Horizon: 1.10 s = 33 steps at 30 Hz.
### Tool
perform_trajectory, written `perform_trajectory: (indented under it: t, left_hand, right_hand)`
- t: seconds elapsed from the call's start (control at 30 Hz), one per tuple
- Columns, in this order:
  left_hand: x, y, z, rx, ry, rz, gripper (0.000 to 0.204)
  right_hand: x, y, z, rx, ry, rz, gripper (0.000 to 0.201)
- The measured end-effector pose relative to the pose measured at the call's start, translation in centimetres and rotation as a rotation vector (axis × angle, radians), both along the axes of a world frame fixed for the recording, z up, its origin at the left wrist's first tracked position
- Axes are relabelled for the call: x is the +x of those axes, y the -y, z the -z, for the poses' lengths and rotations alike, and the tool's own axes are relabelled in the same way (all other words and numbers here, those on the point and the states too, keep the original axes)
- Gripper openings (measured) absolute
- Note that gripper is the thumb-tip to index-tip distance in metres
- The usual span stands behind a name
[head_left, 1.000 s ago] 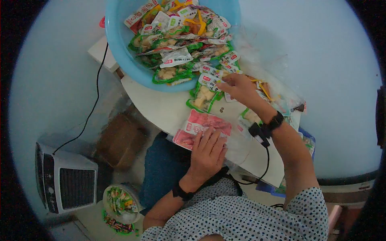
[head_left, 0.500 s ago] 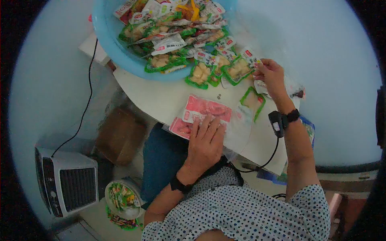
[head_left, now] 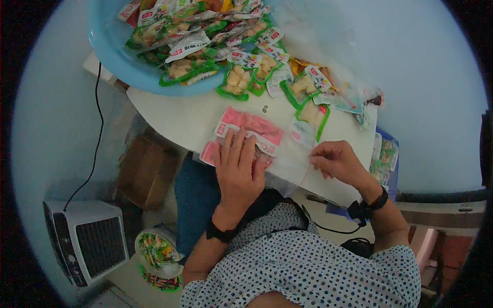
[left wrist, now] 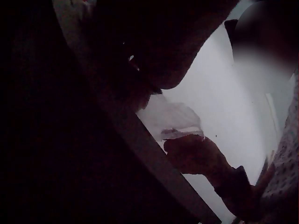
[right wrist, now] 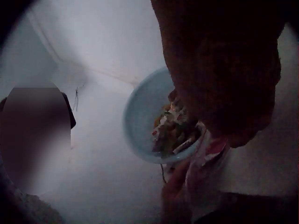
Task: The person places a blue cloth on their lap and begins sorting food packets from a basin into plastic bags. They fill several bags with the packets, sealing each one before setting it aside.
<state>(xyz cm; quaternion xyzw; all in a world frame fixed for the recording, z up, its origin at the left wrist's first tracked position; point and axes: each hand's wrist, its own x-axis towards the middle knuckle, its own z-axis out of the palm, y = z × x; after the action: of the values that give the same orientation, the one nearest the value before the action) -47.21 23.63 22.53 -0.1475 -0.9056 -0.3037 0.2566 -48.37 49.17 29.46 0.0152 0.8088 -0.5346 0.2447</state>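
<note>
My left hand (head_left: 237, 164) lies flat, fingers straight, pressing on pink snack packets (head_left: 254, 126) inside a clear plastic bag (head_left: 292, 164) at the near edge of the white table (head_left: 174, 118). My right hand (head_left: 334, 160) has curled fingers pinching the bag's right edge. The dark left wrist view shows that right hand (left wrist: 196, 156) at the clear bag (left wrist: 170, 116). Loose green-edged snack packets (head_left: 308, 90) lie just beyond the bag.
A blue basin (head_left: 110, 51) heaped with snack packets sits at the table's far left, also visible as the basin (right wrist: 140, 121) in the right wrist view. On the floor stand a grey heater (head_left: 84, 241), a cardboard box (head_left: 141, 174) and a bowl of wrappers (head_left: 156, 251). A blue crate (head_left: 386, 159) is at the right.
My right hand came back from the green packets at the far side to the bag's near right edge. My left hand stayed pressed on the pink packets.
</note>
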Motion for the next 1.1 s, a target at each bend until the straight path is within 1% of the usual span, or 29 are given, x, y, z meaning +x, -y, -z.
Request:
perform_trajectory:
  t: [0.1, 0.2, 0.3, 0.4, 0.5, 0.6, 0.7, 0.8, 0.9, 1.0, 1.1]
  left_hand:
    - [0.0, -0.1, -0.2, -0.038, 0.023, -0.005, 0.046]
    - [-0.4, 0.2, -0.4, -0.081, 0.051, 0.023, 0.046]
    - [-0.5, 0.2, -1.0, -0.169, 0.115, 0.031, 0.047]
    - [-0.6, 0.3, -1.8, -0.207, 0.174, 0.063, 0.048]
    - [-0.7, 0.6, -2.2, -0.235, 0.238, 0.076, 0.051]
    - [-0.5, 0.8, -1.8, -0.078, 0.206, 0.106, 0.049]
    - [0.7, 1.5, -2.0, -0.022, 0.078, 0.188, 0.056]
    - [2.2, 1.6, -1.5, -0.078, 0.078, 0.304, 0.056]
    - [3.1, 1.1, 0.1, -0.368, -0.043, 0.347, 0.052]
    - [3.3, 0.1, 0.1, -0.426, -0.104, 0.316, 0.045]
    - [3.0, -0.9, -0.3, -0.384, -0.153, 0.34, 0.041]
  right_hand:
    - [-0.1, 0.8, 0.2, -0.156, 0.035, 0.061, 0.019]
    - [-0.3, 1.2, 0.8, -0.28, -0.007, 0.06, 0.026]
    - [-0.5, 2.3, -0.1, -0.142, 0.153, -0.057, 0.029]
    - [-0.2, 2.8, 0.4, -0.151, 0.144, -0.099, 0.032]
    - [-0.6, 2.3, 1.1, -0.015, 0.038, 0.003, 0.035]
    - [-1.4, 0.2, 2.2, 0.373, -0.37, -0.044, 0.044]
    - [-1.8, 0.0, 2.1, 0.355, -0.614, 0.112, 0.053]
    - [-2.6, -0.1, 2.6, 0.333, -0.783, 0.075, 0.06]
    - [-3.1, 0.1, 2.7, 0.214, -0.6, 0.054, 0.051]
    - [-3.9, -0.5, 3.5, 0.256, -0.589, 0.026, 0.032]
    - [-3.9, -0.4, 4.3, 0.088, -0.469, 0.132, 0.014]
